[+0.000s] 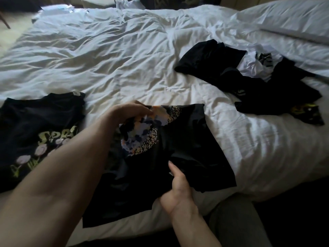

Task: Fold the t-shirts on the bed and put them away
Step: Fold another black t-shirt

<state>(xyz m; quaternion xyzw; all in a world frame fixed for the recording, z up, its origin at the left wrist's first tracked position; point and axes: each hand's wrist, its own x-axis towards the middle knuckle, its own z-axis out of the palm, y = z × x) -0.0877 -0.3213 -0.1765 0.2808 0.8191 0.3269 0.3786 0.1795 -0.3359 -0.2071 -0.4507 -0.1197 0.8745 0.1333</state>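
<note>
Rumpled white duvet [124, 56] underhand — pillow [293, 16] beyond, dim room

Left hand [132, 109] and right hand [179, 188], fingers curled.

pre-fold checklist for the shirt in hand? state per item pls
1. Left hand grips the far, printed part of the black printed t-shirt: ok.
2. Right hand pinches the near fabric of the same shirt: ok.
3. Shirt lying flat and smooth: not ok, it is bunched and creased between the hands.
4. Sleeves tucked in: cannot tell, the dark fabric hides them.
5. Bare duvet beyond the shirt to lay it out: ok.
6. Neighbours clear of it: the floral-print t-shirt on the left cannot tell, the forearm hides the gap; the unfolded pile on the right lies apart, ok.
</note>
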